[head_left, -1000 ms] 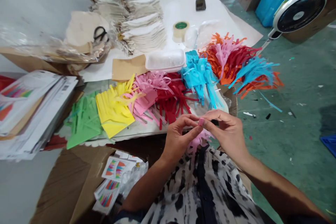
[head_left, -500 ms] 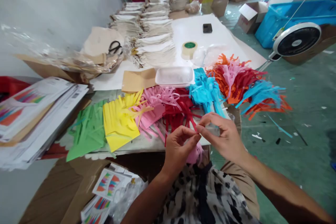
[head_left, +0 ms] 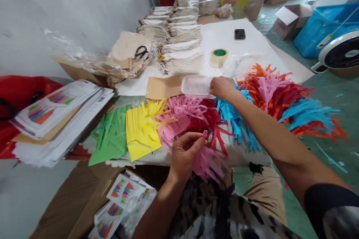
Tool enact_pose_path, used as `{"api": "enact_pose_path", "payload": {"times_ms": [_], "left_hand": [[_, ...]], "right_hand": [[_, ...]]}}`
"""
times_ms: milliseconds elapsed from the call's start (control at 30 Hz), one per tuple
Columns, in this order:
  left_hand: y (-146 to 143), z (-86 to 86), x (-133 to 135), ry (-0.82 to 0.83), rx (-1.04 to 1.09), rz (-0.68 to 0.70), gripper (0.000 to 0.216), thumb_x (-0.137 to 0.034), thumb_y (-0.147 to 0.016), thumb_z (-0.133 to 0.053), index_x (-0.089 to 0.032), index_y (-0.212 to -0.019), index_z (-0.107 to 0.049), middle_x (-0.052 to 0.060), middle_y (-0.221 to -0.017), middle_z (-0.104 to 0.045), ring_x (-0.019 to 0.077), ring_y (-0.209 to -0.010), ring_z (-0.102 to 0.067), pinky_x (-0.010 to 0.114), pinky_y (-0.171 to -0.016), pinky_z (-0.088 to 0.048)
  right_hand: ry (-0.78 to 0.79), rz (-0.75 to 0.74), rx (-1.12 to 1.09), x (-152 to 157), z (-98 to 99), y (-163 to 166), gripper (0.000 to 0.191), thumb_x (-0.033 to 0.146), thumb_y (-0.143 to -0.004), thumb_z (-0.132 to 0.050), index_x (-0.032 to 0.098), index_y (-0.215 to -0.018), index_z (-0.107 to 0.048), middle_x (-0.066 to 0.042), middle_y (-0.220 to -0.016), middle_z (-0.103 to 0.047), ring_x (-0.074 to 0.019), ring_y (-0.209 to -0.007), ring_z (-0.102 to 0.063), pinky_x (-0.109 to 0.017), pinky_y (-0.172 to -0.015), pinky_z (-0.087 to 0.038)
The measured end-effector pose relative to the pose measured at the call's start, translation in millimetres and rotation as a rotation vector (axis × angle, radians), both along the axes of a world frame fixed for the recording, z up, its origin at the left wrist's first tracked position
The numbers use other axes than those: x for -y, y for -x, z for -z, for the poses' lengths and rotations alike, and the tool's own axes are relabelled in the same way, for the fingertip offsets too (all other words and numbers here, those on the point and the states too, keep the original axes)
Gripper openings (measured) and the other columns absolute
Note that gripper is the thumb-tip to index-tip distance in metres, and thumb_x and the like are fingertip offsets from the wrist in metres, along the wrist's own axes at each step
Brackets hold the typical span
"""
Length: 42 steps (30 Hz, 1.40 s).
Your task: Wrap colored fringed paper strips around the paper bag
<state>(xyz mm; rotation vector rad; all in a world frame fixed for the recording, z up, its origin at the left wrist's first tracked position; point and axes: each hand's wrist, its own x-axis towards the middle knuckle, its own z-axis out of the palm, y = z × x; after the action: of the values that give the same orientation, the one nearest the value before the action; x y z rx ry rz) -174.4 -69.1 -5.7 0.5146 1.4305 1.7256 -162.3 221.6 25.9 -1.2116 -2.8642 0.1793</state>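
Observation:
My left hand pinches the top of a pink paper tassel, whose fringe hangs below over my lap. My right hand is at the right end of a shallow clear plastic container, fingers bent down and together; whether they grip anything is hidden. Along the front of the table lie fringed tissue pieces: green, yellow, pink, red and blue. My right forearm crosses over the blue ones. A brown card lies left of the container.
Finished-looking tassels in orange and other colours overhang the table's right edge. Behind stand a tape roll, a black device, scissors and stacked white bundles. Printed sheets lie left; a fan stands right.
My right hand has left my left hand and reached forward to the plastic container. My left hand keeps the pink tassel, now more visible. The view has shifted a little left.

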Motion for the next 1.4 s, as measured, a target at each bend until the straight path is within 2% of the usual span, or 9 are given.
{"api": "enact_pose_path", "payload": {"times_ms": [200,300,400,467,533,633,733,1033,1400], "left_hand": [[-2.4,-2.1,7.4,-0.057,0.051,-0.034,0.018,-0.036,-0.086,-0.083,-0.019,-0.087,-0.075,0.001,-0.082,-0.077,0.0132,-0.081,-0.071,0.025,-0.085,-0.054],[-5.8,-1.7,12.3,-0.064,0.029,-0.026,0.020,-0.037,-0.086,-0.083,-0.019,-0.087,-0.074,0.000,-0.075,-0.073,0.0128,-0.073,-0.068,0.025,-0.079,-0.054],[-9.6,-0.1,17.8,-0.049,0.000,-0.028,0.019,-0.038,-0.088,-0.081,-0.019,-0.092,-0.077,-0.001,-0.073,-0.070,0.0114,-0.069,-0.064,0.023,-0.072,-0.052],[-12.4,0.9,21.1,-0.035,-0.032,-0.040,0.020,-0.038,-0.089,-0.081,-0.019,-0.095,-0.079,-0.001,-0.075,-0.070,0.0107,-0.070,-0.063,0.022,-0.070,-0.051],[-15.8,1.4,23.7,-0.022,-0.061,-0.052,0.020,-0.039,-0.089,-0.081,-0.019,-0.094,-0.080,0.000,-0.076,-0.070,0.0107,-0.070,-0.062,0.022,-0.070,-0.050],[-22.2,0.9,26.5,0.001,-0.115,-0.067,0.023,-0.042,-0.088,-0.082,-0.019,-0.088,-0.080,0.000,-0.077,-0.071,0.0116,-0.070,-0.060,0.023,-0.068,-0.048],[-29.4,-0.7,28.6,0.006,-0.201,-0.081,0.022,-0.042,-0.089,-0.081,-0.020,-0.086,-0.080,0.000,-0.078,-0.072,0.0128,-0.071,-0.061,0.024,-0.068,-0.047],[-38.7,-9.0,31.3,-0.019,-0.377,-0.070,0.011,-0.032,-0.092,-0.079,-0.022,-0.087,-0.079,-0.001,-0.081,-0.073,0.0135,-0.075,-0.063,0.026,-0.071,-0.046],[-47.1,-6.0,31.5,-0.027,-0.396,-0.083,0.014,-0.033,-0.093,-0.077,-0.021,-0.085,-0.077,0.000,-0.080,-0.072,0.0137,-0.074,-0.062,0.026,-0.070,-0.047]], "right_hand": [[-0.013,-0.043,0.031,0.4,-1.4,6.2,0.028,0.014,-0.084,-0.070,0.008,-0.109,-0.082,-0.026,-0.112,-0.077,-0.0367,-0.109,-0.070,-0.043,-0.089,-0.048],[-0.053,-0.066,-0.038,10.4,-7.5,-3.7,0.029,0.018,-0.093,-0.060,0.009,-0.113,-0.080,-0.027,-0.121,-0.074,-0.0372,-0.112,-0.068,-0.046,-0.093,-0.047],[-0.081,-0.111,-0.250,42.3,-14.6,-29.1,0.035,0.027,-0.104,-0.049,0.015,-0.116,-0.079,-0.018,-0.120,-0.075,-0.0300,-0.109,-0.068,-0.042,-0.093,-0.046],[0.076,-0.198,-0.583,77.4,-17.0,-54.6,0.026,0.036,-0.101,-0.061,0.019,-0.103,-0.081,-0.009,-0.096,-0.078,-0.0231,-0.089,-0.069,-0.036,-0.082,-0.048],[0.325,-0.250,-0.799,117.7,-16.1,-82.3,0.023,0.041,-0.099,-0.068,0.023,-0.093,-0.080,-0.004,-0.090,-0.079,-0.0180,-0.076,-0.066,-0.032,-0.070,-0.048],[0.536,-0.234,-0.948,169.3,-8.9,-115.5,0.019,0.039,-0.097,-0.072,0.024,-0.088,-0.079,-0.002,-0.086,-0.077,-0.0166,-0.076,-0.068,-0.030,-0.068,-0.051],[0.651,-0.149,-1.019,194.6,0.9,-131.8,0.018,0.038,-0.096,-0.074,0.025,-0.085,-0.079,-0.002,-0.082,-0.075,-0.0171,-0.076,-0.068,-0.031,-0.069,-0.054],[0.699,-0.122,-1.053,198.3,6.4,-143.8,0.015,0.034,-0.095,-0.076,0.025,-0.082,-0.079,-0.001,-0.080,-0.074,-0.0163,-0.074,-0.068,-0.030,-0.067,-0.055],[0.558,-0.176,-1.046,207.4,11.4,-155.2,0.006,0.025,-0.094,-0.077,0.030,-0.098,-0.078,0.000,-0.090,-0.075,-0.0171,-0.085,-0.068,-0.033,-0.078,-0.054]]}}
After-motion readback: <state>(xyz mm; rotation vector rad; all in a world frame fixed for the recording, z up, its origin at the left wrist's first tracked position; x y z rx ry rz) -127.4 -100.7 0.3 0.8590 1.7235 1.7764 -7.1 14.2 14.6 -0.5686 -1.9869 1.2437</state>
